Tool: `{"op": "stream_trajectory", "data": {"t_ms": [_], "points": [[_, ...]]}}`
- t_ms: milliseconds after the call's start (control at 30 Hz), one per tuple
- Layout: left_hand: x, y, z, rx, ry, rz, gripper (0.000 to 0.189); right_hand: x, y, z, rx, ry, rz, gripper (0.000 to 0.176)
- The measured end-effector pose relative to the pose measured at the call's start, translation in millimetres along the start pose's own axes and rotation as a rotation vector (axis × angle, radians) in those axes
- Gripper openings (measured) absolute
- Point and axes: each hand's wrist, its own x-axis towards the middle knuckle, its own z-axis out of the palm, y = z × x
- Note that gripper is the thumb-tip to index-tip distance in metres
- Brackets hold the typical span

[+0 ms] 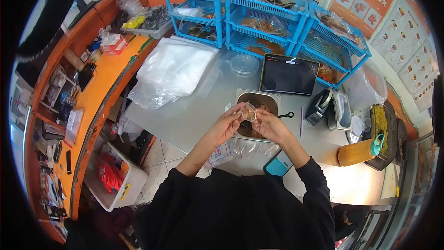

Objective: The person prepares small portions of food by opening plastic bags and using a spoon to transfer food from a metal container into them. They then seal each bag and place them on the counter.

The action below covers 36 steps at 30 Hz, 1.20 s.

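Between my fingertips is a small clear plastic bag [249,112] with some brownish-orange food in it. My left hand [226,126] pinches its left side, and my right hand [271,127] grips the right side. Both hands are above a steel food pan [273,96] holding brownish food, partly hidden by them. A black handle [287,115], probably of a ladle or spoon, sticks out over the pan's right rim. Clear plastic bags [247,148] lie along the counter's front edge, just below the pan.
Behind stand blue stacked baskets [263,16] of packed food, with a tablet [290,75] before them. Clear plastic sheets [173,69] and a round plastic container [244,65] lie left. Rightward are a tape dispenser [319,106] and an orange bottle [358,152]. A phone [278,163] lies near the front edge.
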Motion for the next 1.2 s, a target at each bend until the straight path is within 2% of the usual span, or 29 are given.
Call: {"op": "stream_trajectory", "data": {"t_ms": [167,233,267,467,633,867,933,1067,1200], "points": [[-2,1,-4,0.015,-0.091,0.004,0.041,0,7,-2,0.043,0.002,0.045,0.011],[-8,3,17,0.144,0.069,0.096,0.043,0,11,-1,0.055,-0.006,0.06,0.012],[-9,3,18,0.145,0.069,0.095,0.043,0,13,-1,0.059,0.016,0.066,0.012],[-13,5,6,0.325,-0.054,0.131,0.048,-2,17,-6,0.099,-0.009,0.074,0.012],[-17,8,7,0.055,-0.042,-0.06,0.048,-2,18,-6,0.126,-0.039,0.07,0.012],[-18,12,12,0.119,0.154,-0.068,0.044,-3,24,-9,0.03,-0.01,0.051,0.013],[-15,14,5,0.172,0.019,-0.082,0.046,-2,26,-9,0.026,-0.013,0.05,0.013],[-13,10,16,0.208,0.052,-0.027,0.048,1,30,-17,0.041,-0.039,0.074,0.013],[-15,9,16,0.305,-0.009,-0.005,0.049,-1,29,-16,0.071,-0.014,0.071,0.011]]}}
